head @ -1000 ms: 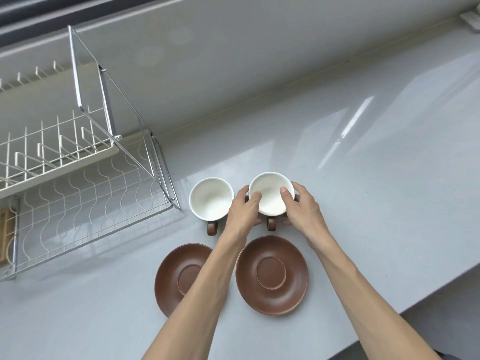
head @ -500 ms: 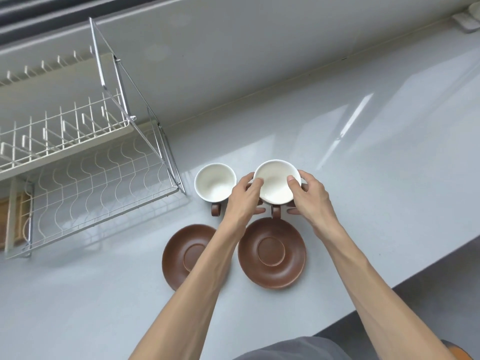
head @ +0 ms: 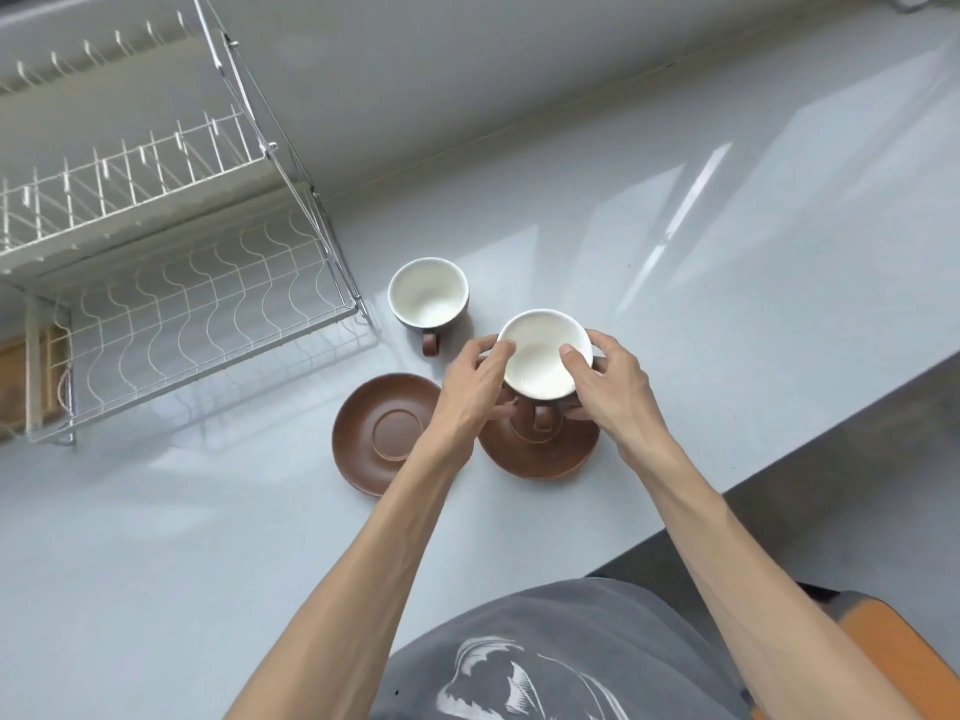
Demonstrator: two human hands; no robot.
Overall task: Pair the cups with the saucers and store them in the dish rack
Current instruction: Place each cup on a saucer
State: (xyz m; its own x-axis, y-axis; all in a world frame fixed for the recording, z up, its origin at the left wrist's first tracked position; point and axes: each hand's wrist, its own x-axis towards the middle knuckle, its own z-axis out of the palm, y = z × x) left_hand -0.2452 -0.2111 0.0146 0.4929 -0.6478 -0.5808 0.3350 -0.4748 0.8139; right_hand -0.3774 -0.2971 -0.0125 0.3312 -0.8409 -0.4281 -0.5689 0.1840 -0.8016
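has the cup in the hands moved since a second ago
Yes. The held cup left its place beside the other cup and now sits over the right saucer, nearer the person.

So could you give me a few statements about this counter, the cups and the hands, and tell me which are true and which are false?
1. Both hands, left hand and right hand, hold the same cup. True.
2. That cup is over the right saucer. True.
3. The other cup already sits on the left saucer. False: it stands on the counter, beyond that saucer.
4. The dish rack already has a cup in it. False: no cup shows in it.
5. Both cups are white inside. True.
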